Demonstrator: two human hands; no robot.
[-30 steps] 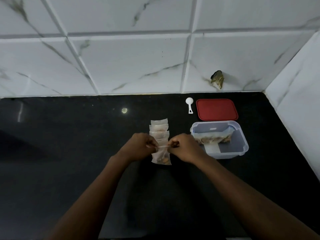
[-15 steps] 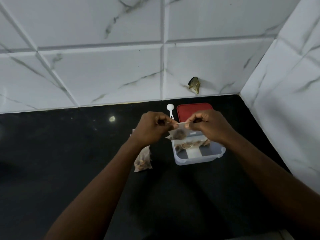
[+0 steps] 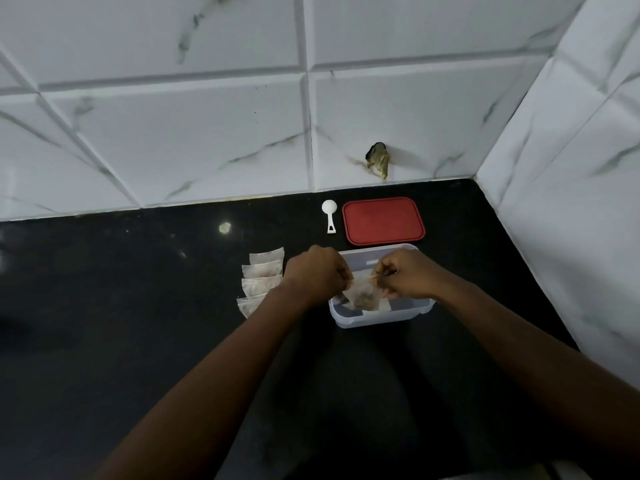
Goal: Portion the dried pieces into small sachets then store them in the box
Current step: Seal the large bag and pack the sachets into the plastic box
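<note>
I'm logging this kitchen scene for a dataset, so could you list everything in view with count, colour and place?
sachets on the counter: about five, whitish, overlapping row left of the box
held sachet: one, translucent with brown pieces, over the box
box: one, clear plastic, open, right of centre
lid: one, red, behind the box
scoop: one, white, left of the lid
counter: one, black
wall tiles: white marbled, behind and right
left hand: pinching the sachet
right hand: pinching the sachet
</note>
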